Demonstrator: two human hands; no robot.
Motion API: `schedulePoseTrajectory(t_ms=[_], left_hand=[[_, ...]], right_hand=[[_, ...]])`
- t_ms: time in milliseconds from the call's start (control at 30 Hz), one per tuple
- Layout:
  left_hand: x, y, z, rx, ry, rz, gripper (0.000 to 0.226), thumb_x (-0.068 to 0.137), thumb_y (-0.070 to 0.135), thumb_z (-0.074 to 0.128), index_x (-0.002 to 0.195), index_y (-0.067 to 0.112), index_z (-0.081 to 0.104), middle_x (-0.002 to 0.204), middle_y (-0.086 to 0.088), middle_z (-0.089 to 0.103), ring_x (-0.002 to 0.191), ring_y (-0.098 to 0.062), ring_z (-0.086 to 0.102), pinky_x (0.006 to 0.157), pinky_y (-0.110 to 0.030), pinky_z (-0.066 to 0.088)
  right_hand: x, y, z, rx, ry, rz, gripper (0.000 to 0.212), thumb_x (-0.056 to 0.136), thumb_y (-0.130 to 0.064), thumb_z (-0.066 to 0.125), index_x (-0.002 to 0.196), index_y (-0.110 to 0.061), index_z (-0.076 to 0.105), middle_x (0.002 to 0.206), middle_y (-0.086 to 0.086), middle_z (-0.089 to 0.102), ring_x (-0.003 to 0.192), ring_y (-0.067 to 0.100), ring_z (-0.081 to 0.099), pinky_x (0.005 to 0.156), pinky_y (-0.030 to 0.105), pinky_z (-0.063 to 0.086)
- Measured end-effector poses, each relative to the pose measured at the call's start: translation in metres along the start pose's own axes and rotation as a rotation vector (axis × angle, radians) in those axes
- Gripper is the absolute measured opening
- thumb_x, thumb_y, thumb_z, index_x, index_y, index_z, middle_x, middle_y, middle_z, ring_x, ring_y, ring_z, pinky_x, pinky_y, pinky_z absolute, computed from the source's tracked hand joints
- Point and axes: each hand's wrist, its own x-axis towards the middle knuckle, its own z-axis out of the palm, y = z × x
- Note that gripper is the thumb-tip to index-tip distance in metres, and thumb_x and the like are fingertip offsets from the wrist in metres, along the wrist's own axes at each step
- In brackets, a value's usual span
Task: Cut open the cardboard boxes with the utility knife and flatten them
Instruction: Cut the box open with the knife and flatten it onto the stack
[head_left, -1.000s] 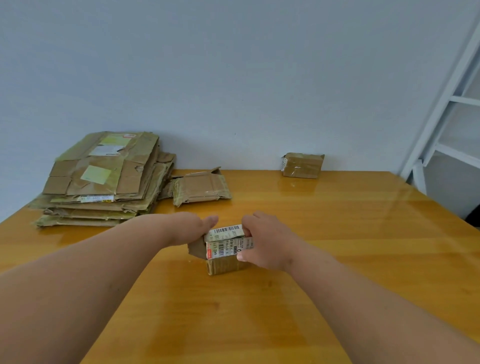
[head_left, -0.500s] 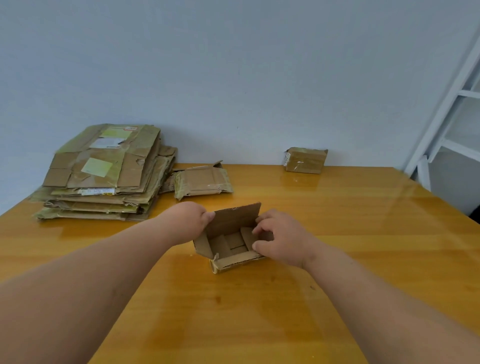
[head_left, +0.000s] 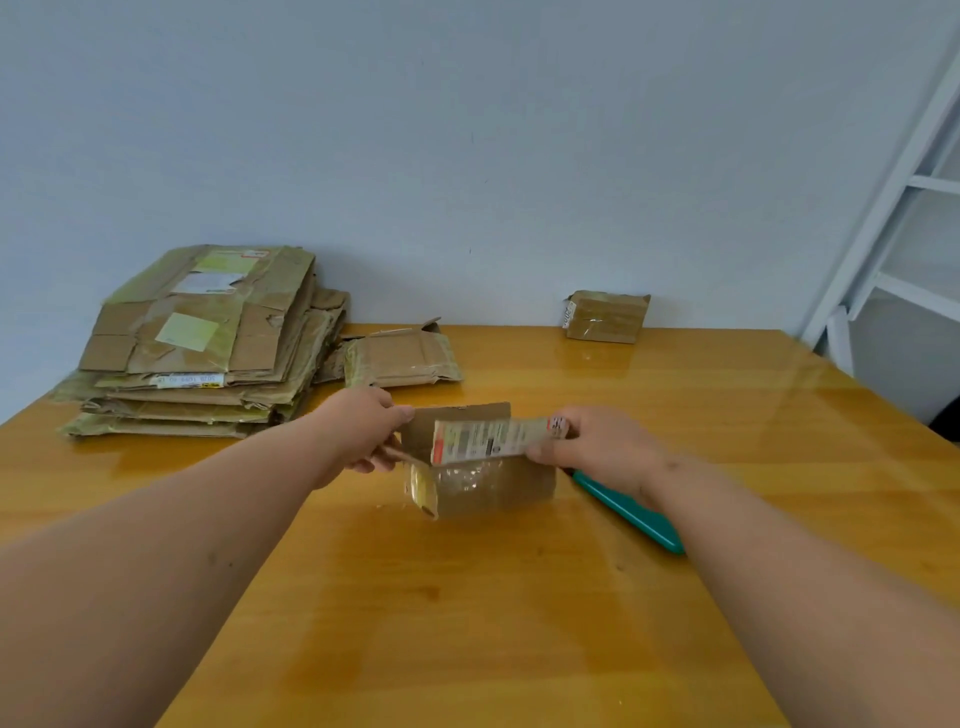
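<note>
Both hands grasp the small cut-open box (head_left: 480, 462) at mid-bench (head_left: 467, 623): the left hand (head_left: 366, 431) pinches its left flap, the right hand (head_left: 592, 447) its labelled flap. To flatten it well, pull the flaps outward, then press the walls down. No contents show inside. The utility knife (head_left: 631, 512) lies just right.

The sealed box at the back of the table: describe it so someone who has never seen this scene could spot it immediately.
Follow the far edge of the wooden table where it meets the wall. Right of centre stands a small sealed box, alone. Unlike the stack of flattened boxes at the far left and the opened box in the hands, it remains closed, wrapped in glossy tape.
</note>
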Motion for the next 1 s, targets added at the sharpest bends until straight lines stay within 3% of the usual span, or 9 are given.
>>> schedulePoseTrajectory(t_ms=[100,200,333,433,500,633,800,867,1000], left_hand=[[-0.001,0.0,-0.012,-0.241,0.035,0.038,0.027,0.1,0.04,0.046,0.104,0.017,0.061,0.101,-0.01,0.067,0.09,-0.025,0.065,0.079,-0.04,0.054],[-0.005,0.008,-0.021,-0.425,0.034,0.097,0.035,0.099,0.05,0.042,0.118,0.025,0.058,0.111,-0.001,0.062,0.1,-0.02,0.062,0.089,-0.041,0.052],[-0.012,0.011,-0.01,-0.093,-0.022,0.355,0.064,0.078,0.069,0.056,0.135,0.042,0.042,0.123,0.014,0.05,0.107,-0.003,0.052,0.085,-0.029,0.047],[-0.015,0.014,0.007,0.183,-0.068,0.453,0.083,0.069,0.071,0.065,0.14,0.044,0.034,0.127,0.014,0.047,0.106,-0.006,0.054,0.082,-0.027,0.049],[-0.013,0.015,0.017,0.34,-0.031,0.457,0.084,0.07,0.068,0.068,0.142,0.042,0.034,0.13,0.013,0.047,0.107,-0.009,0.052,0.085,-0.028,0.047],[-0.009,0.022,0.033,0.381,-0.035,0.382,0.086,0.077,0.062,0.066,0.148,0.037,0.026,0.138,0.006,0.044,0.116,-0.017,0.051,0.098,-0.038,0.047],[-0.003,0.024,0.038,0.471,-0.086,0.348,0.099,0.075,0.061,0.069,0.153,0.033,0.015,0.153,-0.001,0.029,0.131,-0.024,0.042,0.107,-0.04,0.04],[0.001,0.023,0.041,0.518,-0.067,0.339,0.1,0.074,0.064,0.069,0.153,0.033,0.015,0.154,-0.002,0.026,0.131,-0.026,0.042,0.105,-0.039,0.041],[0.006,0.023,0.033,0.623,-0.078,0.239,0.096,0.069,0.078,0.061,0.148,0.03,0.033,0.141,0.001,0.032,0.114,-0.022,0.05,0.086,-0.031,0.047]], right_hand=[[0.004,-0.004,-0.006,0.18,0.118,0.02,0.02,0.088,-0.039,0.07,0.098,-0.022,0.066,0.098,-0.005,0.071,0.091,0.015,0.067,0.075,0.032,0.055],[0.011,-0.003,-0.009,0.439,0.22,0.084,0.022,0.092,-0.033,0.068,0.106,-0.018,0.063,0.104,0.005,0.072,0.096,0.024,0.068,0.088,0.044,0.056],[0.012,0.0,-0.001,0.627,0.142,0.204,0.019,0.093,-0.021,0.067,0.106,-0.009,0.062,0.102,0.014,0.073,0.089,0.026,0.069,0.081,0.043,0.058],[0.013,0.005,0.011,0.714,0.144,0.242,0.018,0.093,-0.016,0.067,0.106,-0.005,0.063,0.099,0.014,0.075,0.091,0.028,0.07,0.083,0.043,0.058],[0.015,0.006,0.016,0.659,0.174,0.27,0.02,0.093,-0.02,0.068,0.105,-0.005,0.062,0.103,0.015,0.073,0.098,0.031,0.068,0.084,0.044,0.055],[0.021,0.009,0.021,0.432,0.287,0.343,0.03,0.096,-0.032,0.062,0.117,-0.015,0.049,0.105,0.004,0.057,0.085,0.017,0.055,0.061,0.032,0.041],[0.02,0.013,0.016,-0.068,0.556,0.187,0.025,0.098,-0.036,0.043,0.11,-0.024,0.061,0.111,0.008,0.058,0.1,0.028,0.057,0.083,0.042,0.051],[0.015,0.013,0.013,0.044,0.502,0.115,0.027,0.098,-0.042,0.042,0.102,-0.025,0.062,0.106,0.004,0.06,0.094,0.021,0.058,0.079,0.037,0.049],[0.005,0.021,0.016,0.234,0.216,0.115,0.02,0.099,-0.035,0.051,0.116,-0.025,0.058,0.111,-0.005,0.06,0.098,0.011,0.058,0.082,0.029,0.049]])
